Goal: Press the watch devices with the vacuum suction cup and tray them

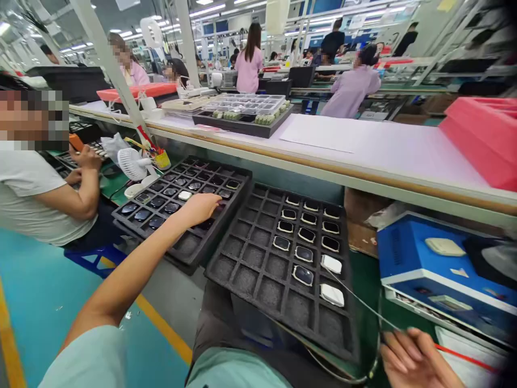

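My left hand [201, 210] reaches over a black foam tray [181, 210], fingertips just above a row of glossy dark oval parts [169, 191]. A small white piece [184, 195] lies in a cell beside it. Nearer me, a second black foam tray [278, 269] holds silver-rimmed dark parts [302, 275] and two white pads [332, 295]. At the lower right, my right hand [416, 361] pinches a thin wire [363, 304] running toward the white pads, with a red length [468, 358] beyond my fingers. Whether the red length belongs to the wire is hidden.
A blue machine [444, 264] stands right of the trays. A seated co-worker [40, 178] works at the left beside a small white fan [131, 164]. Beyond, a long white bench [363, 151] carries pink foam [484, 140] and a parts tray [242, 114].
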Motion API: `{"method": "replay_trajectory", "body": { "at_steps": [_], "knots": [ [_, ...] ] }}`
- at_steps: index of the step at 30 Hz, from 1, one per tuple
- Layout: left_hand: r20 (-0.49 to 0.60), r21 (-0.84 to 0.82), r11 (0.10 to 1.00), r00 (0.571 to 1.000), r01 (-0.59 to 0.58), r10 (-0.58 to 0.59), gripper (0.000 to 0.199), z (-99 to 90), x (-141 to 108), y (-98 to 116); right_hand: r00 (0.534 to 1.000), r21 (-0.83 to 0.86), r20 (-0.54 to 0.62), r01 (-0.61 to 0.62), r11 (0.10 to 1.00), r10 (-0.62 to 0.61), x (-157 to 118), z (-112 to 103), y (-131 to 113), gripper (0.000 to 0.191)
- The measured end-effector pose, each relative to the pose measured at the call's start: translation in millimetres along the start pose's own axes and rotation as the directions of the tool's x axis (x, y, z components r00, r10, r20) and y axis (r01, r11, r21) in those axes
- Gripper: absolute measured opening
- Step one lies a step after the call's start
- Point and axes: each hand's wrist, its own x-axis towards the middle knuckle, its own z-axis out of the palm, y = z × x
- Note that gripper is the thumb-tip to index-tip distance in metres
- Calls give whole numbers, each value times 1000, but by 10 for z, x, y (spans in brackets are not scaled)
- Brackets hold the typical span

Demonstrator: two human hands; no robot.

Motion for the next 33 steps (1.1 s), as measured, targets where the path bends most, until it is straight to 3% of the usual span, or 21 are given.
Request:
{"method": "replay_trajectory", "body": {
  "at_steps": [2,4,6,7,9,11,13,15,17,21,25,28,33],
  "knots": [
    [-211,-138,990,976,21,-50,34,-80,-146,272,1000,28,13,-5,1000,5,35,194,2,26],
    [-406,-364,930,908,-54,-106,30,-60,-259,686,996,7,74,46,999,-46,85,415,19,32],
    [-440,-609,781,879,-140,-185,26,99,-290,1180,984,-33,139,119,992,-113,164,620,79,34],
    [-383,-752,642,892,-150,-239,25,225,-271,1433,974,-54,160,168,984,-157,215,709,123,32],
    [-166,-965,245,935,-89,-314,27,520,-181,1898,949,-83,180,276,958,-258,323,846,220,28],
    [46,-994,-110,946,11,-322,33,788,-63,2257,918,-95,166,378,921,-360,415,927,303,24],
    [165,-945,-323,935,58,-314,39,962,35,2481,890,-90,139,448,889,-434,470,954,357,20],
    [207,-904,-423,930,62,-305,45,1044,87,2591,867,-60,117,493,868,-484,483,946,383,18],
    [221,-889,-453,929,66,-298,50,1073,97,2638,847,-31,105,527,850,-521,468,925,391,15],
    [240,-905,-414,921,98,-306,54,1101,67,2685,801,-62,83,598,799,-593,421,906,398,17],
    [224,-908,-411,919,77,-323,46,1112,52,2720,748,-110,81,664,740,-659,389,921,406,10],
    [239,-902,-421,919,91,-314,43,1112,48,2729,736,-220,86,672,708,-672,378,923,404,10],
    [190,-952,-288,934,100,-302,42,1157,22,2749,731,-264,129,677,687,-670,389,891,407,9]
  ]
}}
